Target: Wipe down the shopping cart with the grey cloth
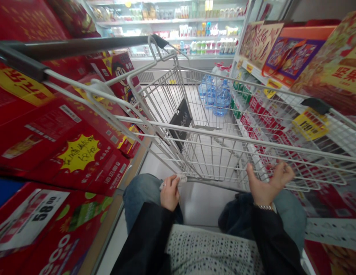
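Note:
A metal shopping cart (212,133) stands side-on in front of me, with a dark panel (182,124) by its handle end. Low at the cart's bottom rail, my left hand (169,193) is closed on a whitish cloth (182,178), which looks crumpled and partly hidden under the fingers. The cloth is at the rail; whether it presses on it I cannot tell. My right hand (265,187) is raised close to the cart's wire side, thumb spread away from half-curled fingers, with nothing visible in it.
Stacked red boxes (80,149) with price signs rise on the left. On the right, a shelf holds gift boxes (292,57) and packed bottles (260,110). Large water bottles (220,95) stand on the floor beyond the cart, before a refrigerated display (172,23).

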